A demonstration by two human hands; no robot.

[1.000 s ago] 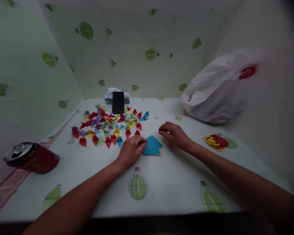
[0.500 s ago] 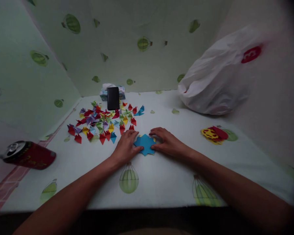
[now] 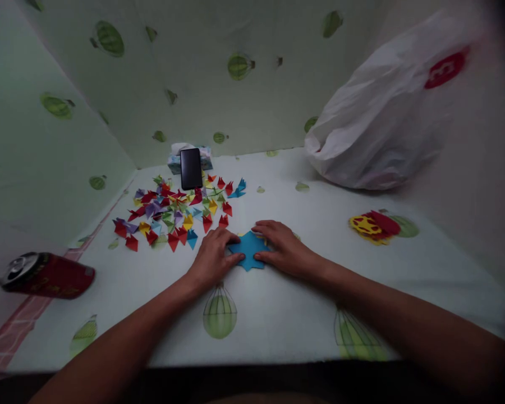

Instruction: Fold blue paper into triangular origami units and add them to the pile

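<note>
A blue paper piece [image 3: 247, 249] lies on the pale table cover [image 3: 278, 303] in front of me. My left hand [image 3: 212, 259] rests on its left side with fingers curled and fingertips pressing the paper. My right hand [image 3: 283, 252] presses its right side, thumb on the near edge and fingers over the far edge. A sliver of yellow paper shows under the blue piece. Just beyond my left hand spreads a pile of small folded paper pieces [image 3: 174, 210] in red, yellow, purple, green and blue.
A black phone [image 3: 191, 168] leans on a tissue box [image 3: 177, 163] at the back. A red drink can [image 3: 46, 275] lies at the left. A white plastic bag [image 3: 382, 118] fills the back right. Red and yellow paper sheets [image 3: 373, 226] lie at the right.
My right hand came from beside the blue paper onto its right side. The paper now shows as a pointed, star-like outline between both hands. The view tilted slightly.
</note>
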